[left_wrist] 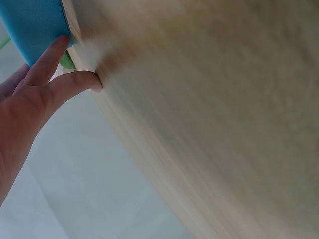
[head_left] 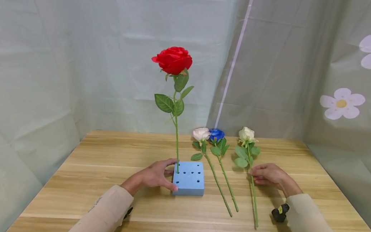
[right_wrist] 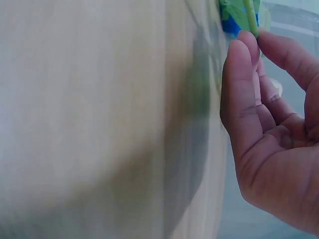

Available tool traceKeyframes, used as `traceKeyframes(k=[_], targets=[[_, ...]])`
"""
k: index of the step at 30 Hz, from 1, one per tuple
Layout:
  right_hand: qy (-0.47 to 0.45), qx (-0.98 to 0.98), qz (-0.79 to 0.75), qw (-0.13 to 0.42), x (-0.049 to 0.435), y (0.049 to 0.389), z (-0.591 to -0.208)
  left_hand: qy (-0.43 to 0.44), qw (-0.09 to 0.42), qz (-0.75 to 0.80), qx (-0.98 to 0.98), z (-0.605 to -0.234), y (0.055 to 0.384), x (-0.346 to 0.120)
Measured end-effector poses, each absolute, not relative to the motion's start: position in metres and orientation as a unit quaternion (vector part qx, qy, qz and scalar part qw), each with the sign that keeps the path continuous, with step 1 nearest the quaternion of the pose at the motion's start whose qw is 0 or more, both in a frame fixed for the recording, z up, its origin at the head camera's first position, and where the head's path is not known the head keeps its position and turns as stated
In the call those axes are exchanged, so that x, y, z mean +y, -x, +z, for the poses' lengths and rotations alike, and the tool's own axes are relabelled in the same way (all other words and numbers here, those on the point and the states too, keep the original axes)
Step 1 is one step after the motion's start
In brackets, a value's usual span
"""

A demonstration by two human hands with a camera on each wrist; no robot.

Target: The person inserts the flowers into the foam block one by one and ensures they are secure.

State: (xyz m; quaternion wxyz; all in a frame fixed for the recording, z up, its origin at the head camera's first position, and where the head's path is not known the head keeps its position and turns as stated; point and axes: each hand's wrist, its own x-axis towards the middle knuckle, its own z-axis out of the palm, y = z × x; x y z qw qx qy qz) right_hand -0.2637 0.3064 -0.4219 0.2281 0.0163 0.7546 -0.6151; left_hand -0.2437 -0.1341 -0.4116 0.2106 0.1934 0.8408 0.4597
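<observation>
A light-blue block (head_left: pixel 188 182) with several small holes on top sits on the table. One red rose (head_left: pixel 173 60) stands upright in a hole at its left side. My left hand (head_left: pixel 155 173) holds the block by that side, thumb at the front corner and fingers toward the back. In the left wrist view, a fingertip meets the edge of the block (left_wrist: pixel 37 27). To the right, my right hand (head_left: pixel 270 176) pinches the stem of a cream-white rose (head_left: pixel 247 134) below its leaves. The right wrist view shows thumb and finger meeting on this green stem (right_wrist: pixel 250 17).
Between the block and my right hand lie a pale pink rose (head_left: pixel 201 134) and a blue rose (head_left: pixel 217 135), stems toward me. A wooden table (head_left: pixel 104 175) carries everything. Behind it hangs a grey curtain (head_left: pixel 144 55), with printed flowers at right.
</observation>
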Motion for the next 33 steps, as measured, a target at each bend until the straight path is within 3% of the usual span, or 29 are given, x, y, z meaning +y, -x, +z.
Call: traceKeyframes(k=[33], targets=[[0.057, 0.721, -0.669, 0.173, 0.288, 0.256, -0.392, -0.207, 0.209, 0.456, 0.840, -0.412, 0.245, -0.136]])
